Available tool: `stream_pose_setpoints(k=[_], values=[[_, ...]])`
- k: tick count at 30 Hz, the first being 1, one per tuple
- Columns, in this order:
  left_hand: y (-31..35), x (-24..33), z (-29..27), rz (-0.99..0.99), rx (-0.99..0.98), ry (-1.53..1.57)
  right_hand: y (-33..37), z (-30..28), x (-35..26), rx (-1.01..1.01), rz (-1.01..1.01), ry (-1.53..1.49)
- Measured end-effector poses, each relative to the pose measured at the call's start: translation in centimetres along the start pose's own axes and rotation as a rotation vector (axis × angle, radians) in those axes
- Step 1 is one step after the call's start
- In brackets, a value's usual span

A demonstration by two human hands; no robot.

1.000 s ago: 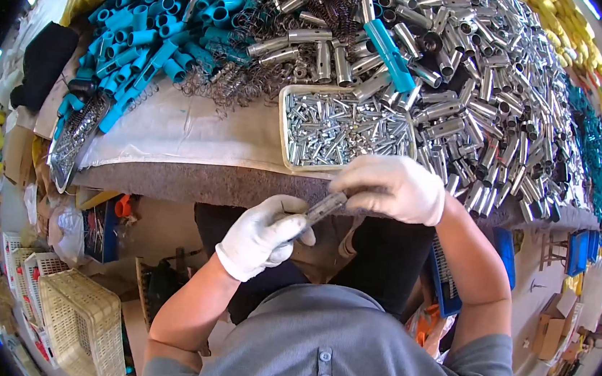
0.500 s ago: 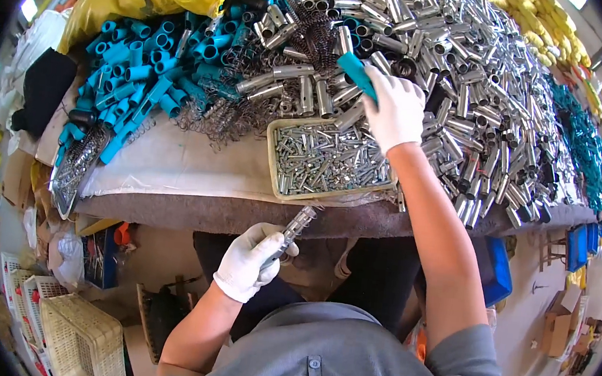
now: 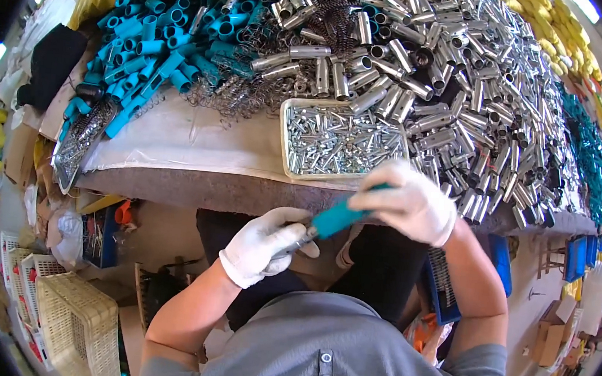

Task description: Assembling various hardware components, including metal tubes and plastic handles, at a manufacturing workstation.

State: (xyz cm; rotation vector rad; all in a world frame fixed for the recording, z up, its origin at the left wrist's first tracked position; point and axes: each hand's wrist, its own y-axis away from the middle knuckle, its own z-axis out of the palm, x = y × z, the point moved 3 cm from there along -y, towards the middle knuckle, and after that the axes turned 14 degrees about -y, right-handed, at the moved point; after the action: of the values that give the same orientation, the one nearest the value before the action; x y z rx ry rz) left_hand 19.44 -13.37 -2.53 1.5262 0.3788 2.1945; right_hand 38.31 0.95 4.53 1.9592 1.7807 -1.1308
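Teal plastic tube (image 3: 336,218) looks maybe partway on — white-gloved right hand (image 3: 413,205) gripping it, white-gloved left hand (image 3: 257,248) holding silver metal rod (image 3: 305,239).

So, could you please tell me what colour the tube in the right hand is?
The tube is teal; the head view shows it best.

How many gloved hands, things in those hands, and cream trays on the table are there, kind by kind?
Gloved hands: 2 (left hand, right hand)
Held teal tube: 1
Held grey metal part: 1
Cream tray: 1
Total: 5
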Motion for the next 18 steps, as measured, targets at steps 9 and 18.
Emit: stream_pose_setpoints(k=[9,18], values=[[0.8,-0.6,-0.2,0.037,-0.050,-0.270,0.4,2.3,0.1,0.023,0.495,-0.470],[0.2,-1.2,0.4,-0.109,-0.054,-0.153,-0.2,7.1,0.0,0.186,0.315,-0.563]])
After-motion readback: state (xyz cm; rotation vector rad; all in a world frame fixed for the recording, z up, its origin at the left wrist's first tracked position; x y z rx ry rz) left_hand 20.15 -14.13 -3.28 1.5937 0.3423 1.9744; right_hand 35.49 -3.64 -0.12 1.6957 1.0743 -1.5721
